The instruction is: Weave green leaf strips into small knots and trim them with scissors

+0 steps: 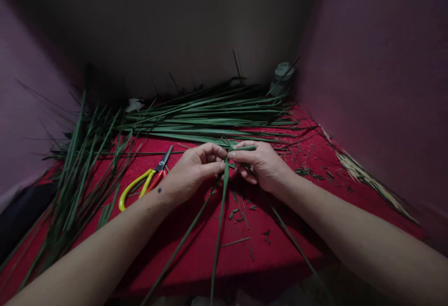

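Both left hand (196, 170) and right hand (261, 163) pinch a folded green leaf strip (224, 189) above the red tabletop (196, 259). Left wrist (167, 197) partly hides yellow-and-red-handled scissors (161, 162); long green leaves (210, 120) lie behind, clippings (231, 215) nearer.

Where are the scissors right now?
Head view, left of centre: the scissors lie on the red table, just left of the left hand and partly hidden by its wrist.

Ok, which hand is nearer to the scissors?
Left. The left hand is just right of the scissors; the right hand is farther right, beyond the left hand.
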{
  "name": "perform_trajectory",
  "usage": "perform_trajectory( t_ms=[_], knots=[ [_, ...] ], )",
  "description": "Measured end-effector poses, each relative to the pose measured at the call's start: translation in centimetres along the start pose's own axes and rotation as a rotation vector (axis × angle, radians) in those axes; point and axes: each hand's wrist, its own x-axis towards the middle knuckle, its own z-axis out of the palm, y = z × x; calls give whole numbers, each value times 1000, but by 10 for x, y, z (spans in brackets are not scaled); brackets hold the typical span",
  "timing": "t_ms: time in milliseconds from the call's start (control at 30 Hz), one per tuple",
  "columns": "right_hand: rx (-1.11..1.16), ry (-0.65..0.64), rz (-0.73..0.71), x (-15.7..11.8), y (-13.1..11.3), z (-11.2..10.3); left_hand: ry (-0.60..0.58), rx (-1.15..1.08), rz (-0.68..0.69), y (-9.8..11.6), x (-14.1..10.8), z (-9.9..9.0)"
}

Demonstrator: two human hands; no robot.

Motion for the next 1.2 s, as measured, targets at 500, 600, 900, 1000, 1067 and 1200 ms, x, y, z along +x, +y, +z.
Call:
perform_trajectory(
  t_ms=[500, 600, 900, 1000, 1067, 1200],
  knots=[
    [42, 64, 127, -5, 0, 8, -18, 540, 178, -2, -3, 0],
    [57, 48, 113, -6, -2, 8, -20, 492, 167, -1, -4, 1],
    [-67, 61, 56, -5, 0, 7, 31, 94, 53, 1, -2, 2],
    [-127, 12, 47, -8, 2, 7, 99, 99, 87, 0, -2, 7],
    [-135, -36, 34, -9, 2, 6, 159, 85, 63, -1, -3, 8],
    [-46, -103, 1, -8, 1, 7, 225, 26, 11, -1, -3, 8]
  ],
)
